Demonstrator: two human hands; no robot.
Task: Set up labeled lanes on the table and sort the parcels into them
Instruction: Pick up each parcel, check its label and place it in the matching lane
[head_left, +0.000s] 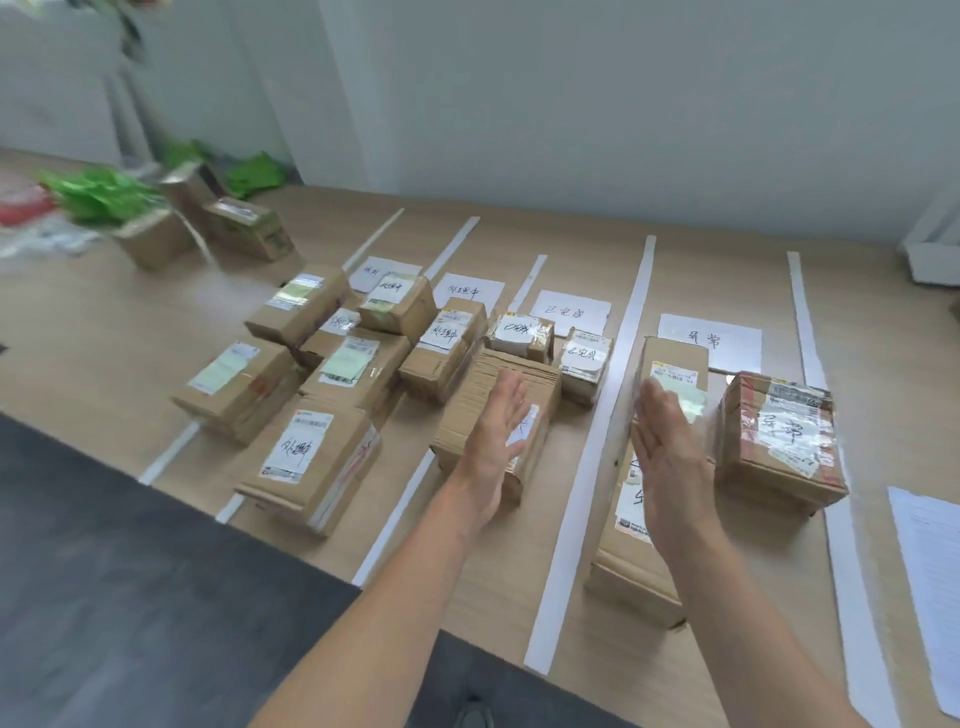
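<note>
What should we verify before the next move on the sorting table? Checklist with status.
1. Hands free: left hand and right hand are flat above the parcels and hold nothing. Ok.
2. Lanes marked: white strips run across the table. Ok.
3. Lanes labeled: a label sheet lies at the far end of each of four lanes. Ok.
4. Parcels within lanes: near-left parcel appears to lie over a strip. Not ok.
5. All parcels sorted: far-left boxes sit outside the lanes. Not ok.
6. Parcel writing matches lane: too blurred to read. Cannot tell.
</note>
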